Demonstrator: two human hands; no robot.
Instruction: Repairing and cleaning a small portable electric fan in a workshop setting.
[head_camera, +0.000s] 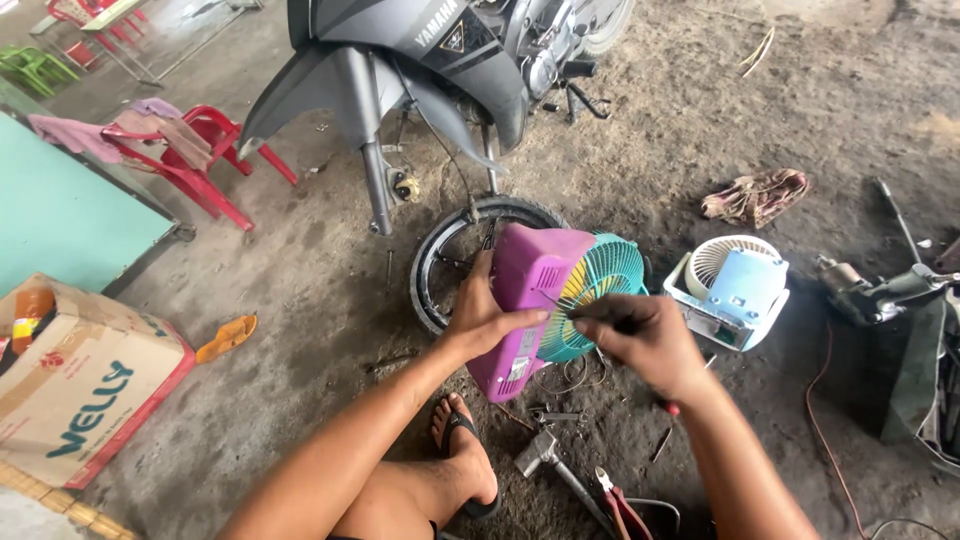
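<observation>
Just in front of the motorcycle's front wheel (470, 262), a small box fan with a purple housing (530, 300) and a teal grille (597, 292) stands tilted on the dirt floor (300, 300), its grille facing right of the wheel and its flat back toward the person. The left hand (490, 322) lies flat against the purple side, fingers spread and pressing rather than curled round anything, steadying the casing from the wheel side. The right hand (645, 340) comes in from the side away from the wheel, its grip pinched shut on a thin dark tool (575, 310), apparently a slim screwdriver, whose long axis runs nearly level and points toward the seam where grille meets housing. So the tool tip sits between the two hands, touching or just off the grille's edge; which one cannot be told. The right hand is the nearer to that seam. Nearer the person than the wheel, a sandalled foot (465, 450) rests on the floor, with pliers with red handles (618, 505) and other metal tools just beside it. Farther from the wheel, past the right hand, a white and light-blue fan (735, 290) lies well apart.
</observation>
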